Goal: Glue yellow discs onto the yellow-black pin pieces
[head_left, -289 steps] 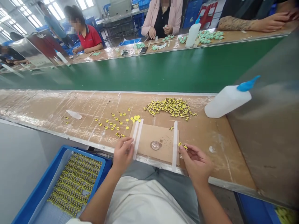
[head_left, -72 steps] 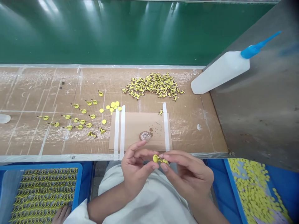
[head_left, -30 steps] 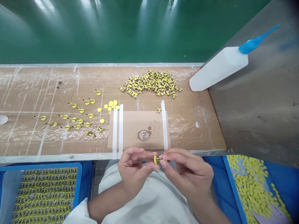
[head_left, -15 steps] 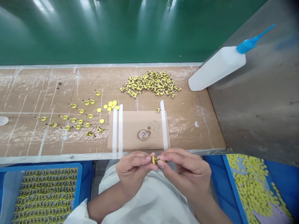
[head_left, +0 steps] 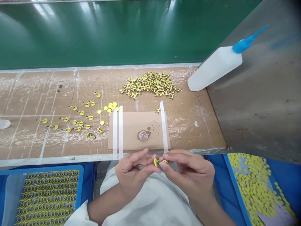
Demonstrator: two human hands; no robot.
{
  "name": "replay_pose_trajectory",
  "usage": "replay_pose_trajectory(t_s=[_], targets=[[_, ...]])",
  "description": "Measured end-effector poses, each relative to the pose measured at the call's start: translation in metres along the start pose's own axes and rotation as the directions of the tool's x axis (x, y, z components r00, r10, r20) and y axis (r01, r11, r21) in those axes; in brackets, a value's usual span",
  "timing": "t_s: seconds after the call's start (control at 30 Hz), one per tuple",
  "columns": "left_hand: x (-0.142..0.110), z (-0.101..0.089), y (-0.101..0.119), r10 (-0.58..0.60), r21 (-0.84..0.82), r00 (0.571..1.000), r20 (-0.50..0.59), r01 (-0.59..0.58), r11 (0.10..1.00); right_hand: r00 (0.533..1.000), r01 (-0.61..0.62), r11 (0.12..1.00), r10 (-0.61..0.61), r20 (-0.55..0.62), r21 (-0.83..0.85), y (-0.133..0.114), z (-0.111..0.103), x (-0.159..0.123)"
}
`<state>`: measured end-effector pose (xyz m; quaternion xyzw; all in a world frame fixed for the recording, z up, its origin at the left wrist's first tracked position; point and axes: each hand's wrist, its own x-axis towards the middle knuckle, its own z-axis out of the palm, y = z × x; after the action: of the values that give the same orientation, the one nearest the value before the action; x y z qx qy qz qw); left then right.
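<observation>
Just in front of the table's edge, my left hand (head_left: 135, 171) pinches a yellow round disc (head_left: 155, 162) at its rim, its index finger raised. My right hand (head_left: 191, 172) grips a small yellow-and-dark figurine (head_left: 163, 161) between thumb and fingers. The figurine's end meets the face of the disc; whether they are joined I cannot tell. Beyond the hands, a small clear dish (head_left: 143, 135) sits on a taped cardboard pad (head_left: 131, 125), with dark spots beside it. A single loose figurine (head_left: 158, 110) lies by the pad's right tape strip.
A heap of figurines (head_left: 150, 84) lies at the back. Loose yellow discs (head_left: 110, 105) and figurines on discs (head_left: 80, 123) are to the left. A white bottle (head_left: 215, 69) leans against the metal wall (head_left: 254, 103). Blue trays (head_left: 81, 185) flank my lap; the right one holds discs (head_left: 256, 185).
My left index finger has lifted away from the disc. The disc and figurine have shifted slightly, showing more of the figurine. The whole view has moved a little.
</observation>
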<state>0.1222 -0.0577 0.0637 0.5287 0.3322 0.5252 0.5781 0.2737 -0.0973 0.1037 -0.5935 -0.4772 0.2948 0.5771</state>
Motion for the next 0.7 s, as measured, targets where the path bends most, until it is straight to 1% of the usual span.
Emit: replay_pose_trajectory(t_s=[0.07,0.1,0.17,0.2,0.27,0.37,0.43,0.5,0.6,0.7], targets=[[0.0,0.0,0.001,-0.022,0.001,1.0,-0.001,0.022,1.0,0.999,-0.041,0.999,0.041,-0.011,-0.007,-0.001,0.0,-0.001],[-0.001,0.0,0.001,-0.036,-0.002,0.999,-0.005,0.036,0.999,0.997,-0.08,0.997,0.08,-0.021,-0.005,-0.001,-0.001,-0.002],[0.0,0.001,0.003,-0.064,-0.017,0.998,-0.007,0.064,0.998,0.981,-0.191,0.981,0.192,-0.02,0.034,-0.003,-0.002,-0.003],[0.001,0.001,0.004,-0.081,-0.029,0.997,-0.002,0.081,0.996,0.966,-0.258,0.963,0.259,-0.008,0.073,-0.004,-0.003,-0.003],[0.004,0.002,0.007,-0.122,-0.052,0.992,0.017,0.122,0.991,0.917,-0.398,0.902,0.397,0.043,0.165,-0.007,-0.005,0.0],[0.01,0.004,0.009,-0.174,-0.101,0.984,0.045,0.177,0.979,0.819,-0.573,0.784,0.551,0.16,0.237,-0.009,-0.01,0.007],[0.014,0.005,0.008,-0.18,-0.141,0.982,0.059,0.187,0.972,0.765,-0.643,0.725,0.588,0.262,0.248,-0.008,-0.014,0.011],[0.016,0.007,0.006,-0.161,-0.174,0.985,0.065,0.17,0.97,0.73,-0.679,0.684,0.587,0.351,0.268,-0.006,-0.017,0.015],[0.018,0.009,0.001,-0.087,-0.21,0.993,0.079,0.102,0.972,0.709,-0.699,0.642,0.566,0.42,0.316,-0.002,-0.019,0.017],[0.021,0.008,-0.003,0.039,-0.238,0.99,0.137,-0.006,0.971,0.693,-0.713,0.62,0.55,0.466,0.328,-0.001,-0.022,0.017]])
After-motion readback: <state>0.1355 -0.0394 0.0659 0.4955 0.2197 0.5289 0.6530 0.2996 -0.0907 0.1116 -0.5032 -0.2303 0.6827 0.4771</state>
